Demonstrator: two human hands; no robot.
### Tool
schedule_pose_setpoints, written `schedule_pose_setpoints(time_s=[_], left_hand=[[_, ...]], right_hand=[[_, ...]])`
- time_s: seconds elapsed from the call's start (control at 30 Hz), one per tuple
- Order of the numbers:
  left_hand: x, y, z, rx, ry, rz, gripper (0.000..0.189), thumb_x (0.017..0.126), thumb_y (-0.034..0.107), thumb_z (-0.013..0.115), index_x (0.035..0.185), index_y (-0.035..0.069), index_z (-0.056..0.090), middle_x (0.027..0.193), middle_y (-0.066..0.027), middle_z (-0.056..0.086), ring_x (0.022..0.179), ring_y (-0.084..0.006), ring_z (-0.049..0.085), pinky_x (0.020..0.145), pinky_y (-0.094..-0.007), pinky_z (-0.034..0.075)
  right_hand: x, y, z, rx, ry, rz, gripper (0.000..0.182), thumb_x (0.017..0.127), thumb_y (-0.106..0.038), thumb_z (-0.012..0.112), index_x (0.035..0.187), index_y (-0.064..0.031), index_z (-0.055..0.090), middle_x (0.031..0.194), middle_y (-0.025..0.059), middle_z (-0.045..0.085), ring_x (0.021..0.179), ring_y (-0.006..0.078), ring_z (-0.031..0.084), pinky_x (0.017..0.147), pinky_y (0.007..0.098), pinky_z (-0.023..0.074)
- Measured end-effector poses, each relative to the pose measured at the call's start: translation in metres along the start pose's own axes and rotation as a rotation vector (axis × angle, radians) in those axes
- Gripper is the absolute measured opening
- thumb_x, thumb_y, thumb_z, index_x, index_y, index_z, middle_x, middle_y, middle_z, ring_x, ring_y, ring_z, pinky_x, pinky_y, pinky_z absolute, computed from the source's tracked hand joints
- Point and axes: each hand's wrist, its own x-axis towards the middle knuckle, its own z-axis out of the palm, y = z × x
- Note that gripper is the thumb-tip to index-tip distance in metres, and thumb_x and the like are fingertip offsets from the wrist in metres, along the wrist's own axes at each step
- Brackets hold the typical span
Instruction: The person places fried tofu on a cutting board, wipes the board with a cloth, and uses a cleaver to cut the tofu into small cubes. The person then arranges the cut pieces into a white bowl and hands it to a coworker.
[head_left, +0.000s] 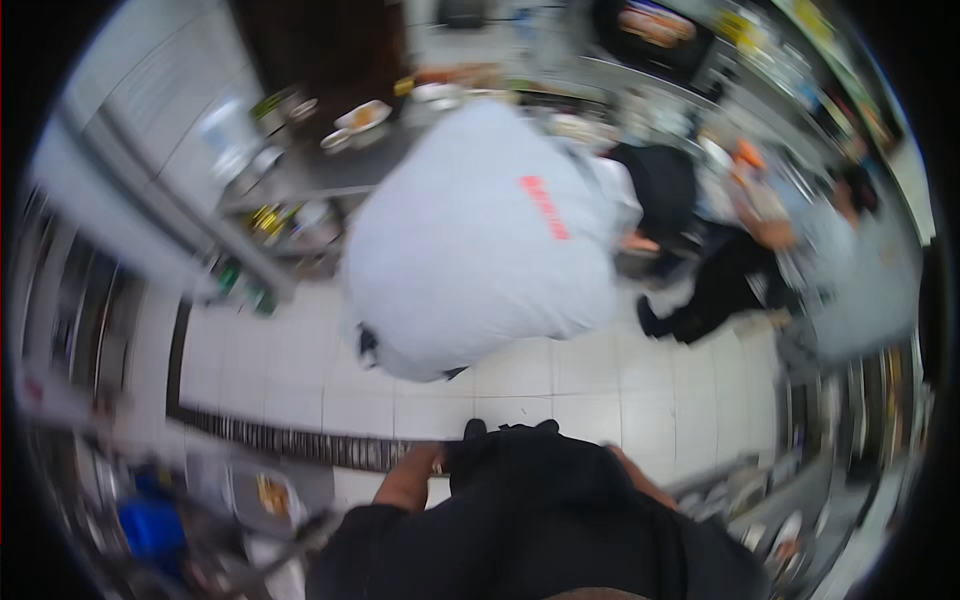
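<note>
Both of my hands are out of view. My bare left forearm and right forearm hang at my sides and pass behind my black clothing. Directly before me stands a person in a light grey shirt, bent forward with their back to me. Red lettering marks that shirt. Between us lies a white tiled floor, and the tips of my dark shoes show on it.
Beyond the person runs a metal counter with a white dish of food. Another person occupies the right side. A floor drain grate crosses at left. Behind me are a blue container and a metal tray. Much is blurred.
</note>
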Motion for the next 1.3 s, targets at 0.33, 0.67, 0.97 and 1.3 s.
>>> schedule_pose_setpoints(time_s=[0.33,0.67,0.97,1.3], left_hand=[[-0.016,0.036,-0.095,-0.131,0.474,0.367,0.046,0.109,0.042,0.058,0.130,0.004,0.074,0.131,-0.0165,0.075,0.118,-0.0323,0.071,0.104,-0.0516,0.054],[-0.089,0.326,-0.003,0.166,0.761,1.073,0.045,0.109,0.041,0.058,0.128,0.003,0.074,0.130,-0.0178,0.075,0.117,-0.0322,0.071,0.103,-0.0512,0.054],[-0.136,0.481,0.110,0.283,0.985,1.188,0.044,0.109,0.039,0.058,0.127,0.003,0.074,0.128,-0.0190,0.075,0.116,-0.0322,0.072,0.103,-0.0508,0.055],[-0.116,0.531,0.163,0.395,1.077,0.992,0.043,0.109,0.037,0.057,0.126,0.002,0.074,0.126,-0.0203,0.075,0.115,-0.0321,0.072,0.102,-0.0505,0.055]], right_hand=[[0.037,-0.147,-0.021,0.368,0.021,-0.139,0.045,0.096,-0.040,0.065,0.124,-0.0056,0.077,0.121,0.0212,0.077,0.113,0.0402,0.072,0.095,0.0533,0.0553],[0.017,0.028,0.065,0.605,0.019,-0.315,0.047,0.099,-0.044,0.064,0.126,-0.0061,0.076,0.126,0.0208,0.075,0.117,0.0395,0.070,0.099,0.0519,0.0537],[-0.209,0.195,0.037,0.970,1.306,0.431,0.041,0.100,-0.033,0.074,0.135,-0.0122,0.070,0.127,0.0169,0.070,0.110,0.0361,0.071,0.098,0.0464,0.0576],[-0.459,0.420,0.082,0.615,1.232,1.457,0.050,0.098,-0.029,0.072,0.140,-0.0035,0.065,0.150,0.0186,0.057,0.135,0.0365,0.056,0.112,0.0503,0.0486]])
